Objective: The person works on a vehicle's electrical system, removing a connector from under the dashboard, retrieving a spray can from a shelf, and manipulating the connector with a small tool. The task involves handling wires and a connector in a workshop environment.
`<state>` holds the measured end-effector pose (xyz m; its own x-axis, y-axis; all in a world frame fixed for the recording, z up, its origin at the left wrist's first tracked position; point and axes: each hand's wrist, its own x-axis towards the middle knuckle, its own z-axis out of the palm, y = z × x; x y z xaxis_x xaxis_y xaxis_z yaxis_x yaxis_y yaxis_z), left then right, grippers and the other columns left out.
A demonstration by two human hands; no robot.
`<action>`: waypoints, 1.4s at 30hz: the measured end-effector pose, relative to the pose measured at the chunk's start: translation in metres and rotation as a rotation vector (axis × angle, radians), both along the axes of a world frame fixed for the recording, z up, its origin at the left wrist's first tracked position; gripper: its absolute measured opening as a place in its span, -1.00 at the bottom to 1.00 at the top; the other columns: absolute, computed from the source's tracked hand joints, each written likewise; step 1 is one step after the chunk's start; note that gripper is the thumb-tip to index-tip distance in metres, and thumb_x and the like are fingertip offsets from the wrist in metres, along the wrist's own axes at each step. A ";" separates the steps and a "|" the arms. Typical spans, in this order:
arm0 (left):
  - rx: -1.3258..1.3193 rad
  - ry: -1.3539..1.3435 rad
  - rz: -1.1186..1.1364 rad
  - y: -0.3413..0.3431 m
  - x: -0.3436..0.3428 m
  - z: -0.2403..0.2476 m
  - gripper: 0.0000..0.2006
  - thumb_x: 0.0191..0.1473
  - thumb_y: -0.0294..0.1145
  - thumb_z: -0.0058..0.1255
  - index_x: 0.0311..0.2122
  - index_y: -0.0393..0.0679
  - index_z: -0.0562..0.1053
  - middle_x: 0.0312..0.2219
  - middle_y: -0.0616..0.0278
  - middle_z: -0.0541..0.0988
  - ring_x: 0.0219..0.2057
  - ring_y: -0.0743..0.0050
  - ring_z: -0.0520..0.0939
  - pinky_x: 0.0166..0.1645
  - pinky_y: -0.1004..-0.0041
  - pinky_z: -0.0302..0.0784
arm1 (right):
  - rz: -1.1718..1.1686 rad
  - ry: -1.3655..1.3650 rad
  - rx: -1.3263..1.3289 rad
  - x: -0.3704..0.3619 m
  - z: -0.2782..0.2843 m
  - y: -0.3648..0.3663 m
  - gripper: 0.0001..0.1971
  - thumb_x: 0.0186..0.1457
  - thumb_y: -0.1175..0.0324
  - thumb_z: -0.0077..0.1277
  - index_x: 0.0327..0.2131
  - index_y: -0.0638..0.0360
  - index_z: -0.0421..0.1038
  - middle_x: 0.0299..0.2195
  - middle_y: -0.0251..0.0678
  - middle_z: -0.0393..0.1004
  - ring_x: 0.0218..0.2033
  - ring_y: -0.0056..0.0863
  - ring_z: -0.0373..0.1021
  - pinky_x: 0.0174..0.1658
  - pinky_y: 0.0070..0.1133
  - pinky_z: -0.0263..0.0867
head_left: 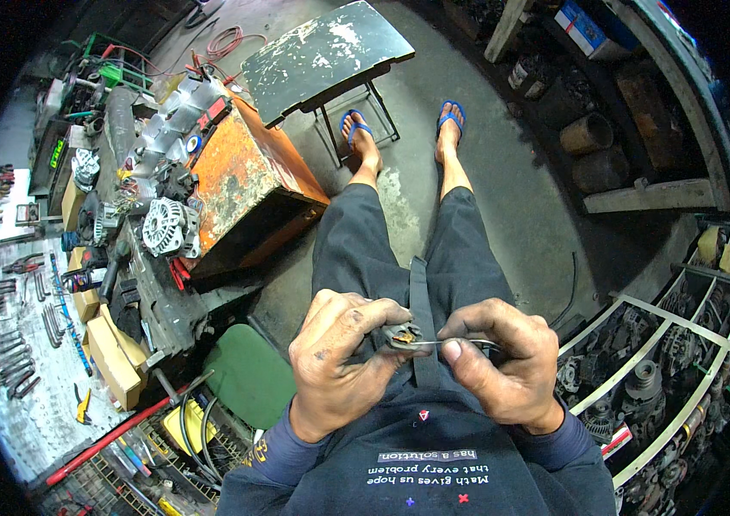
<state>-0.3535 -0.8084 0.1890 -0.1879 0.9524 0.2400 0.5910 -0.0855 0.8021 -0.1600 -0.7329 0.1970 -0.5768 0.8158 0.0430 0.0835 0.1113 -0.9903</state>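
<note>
Just above my lap, my left hand (343, 357) is closed with thumb and forefinger round a small dark grey part (400, 334) that shows a coppery patch on its near side. Opposite it, my right hand (509, 361) pinches a thin, pale metal wire or pick (430, 343) between thumb and forefinger. The wire's far end meets the grey part at the left fingertips; whether it goes inside cannot be made out. Its other end shows behind the right thumb. Grime marks the fingers of both hands.
To the left, an alternator (169, 227) lies on a cluttered workbench beside a worn orange cabinet (240, 176). A scuffed metal table (328, 56) stands ahead, and a green stool seat (249, 375) is at lower left. Racks of used parts (643, 378) line the right.
</note>
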 end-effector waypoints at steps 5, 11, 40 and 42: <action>0.011 -0.038 -0.031 0.000 0.000 -0.004 -0.57 -0.32 -0.50 0.50 -0.23 -0.12 0.60 -0.36 0.25 0.67 -0.28 0.21 0.66 -0.14 0.33 0.58 | 0.002 0.029 0.002 -0.001 0.000 0.004 -0.91 0.12 0.54 0.18 -0.28 0.33 0.54 -0.52 -0.27 0.57 -0.56 -0.62 0.51 -0.47 -0.63 0.37; 0.030 -0.049 -0.044 0.001 0.001 -0.003 -0.58 -0.32 -0.49 0.50 -0.24 -0.13 0.61 -0.37 0.26 0.67 -0.29 0.20 0.66 -0.11 0.31 0.59 | 0.027 0.008 -0.011 -0.001 0.000 0.005 -0.91 0.12 0.52 0.18 -0.29 0.33 0.54 -0.53 -0.26 0.57 -0.55 -0.61 0.52 -0.46 -0.62 0.38; -0.002 -0.131 0.175 -0.022 -0.019 0.000 -0.55 -0.25 -0.28 0.57 -0.21 -0.18 0.64 -0.44 0.21 0.59 -0.43 0.37 0.56 -0.31 0.39 0.49 | 0.059 -0.074 0.043 -0.012 0.012 0.009 -0.81 0.13 0.58 -0.04 -0.24 0.39 0.56 -0.40 -0.20 0.55 -0.42 -0.47 0.47 -0.31 -0.57 0.35; -0.036 -0.069 0.195 -0.030 -0.018 0.002 -0.53 -0.30 -0.25 0.59 -0.22 -0.13 0.64 -0.43 0.30 0.59 -0.42 0.51 0.55 -0.32 0.47 0.46 | 0.026 -0.083 0.114 -0.018 0.018 0.004 -0.81 0.16 0.54 -0.04 -0.23 0.40 0.55 -0.42 -0.21 0.53 -0.44 -0.49 0.45 -0.33 -0.57 0.34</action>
<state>-0.3717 -0.8383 0.1907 -0.3844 0.9041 0.1866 0.5368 0.0544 0.8420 -0.1777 -0.7288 0.2150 -0.6028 0.7933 0.0860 0.1602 0.2259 -0.9609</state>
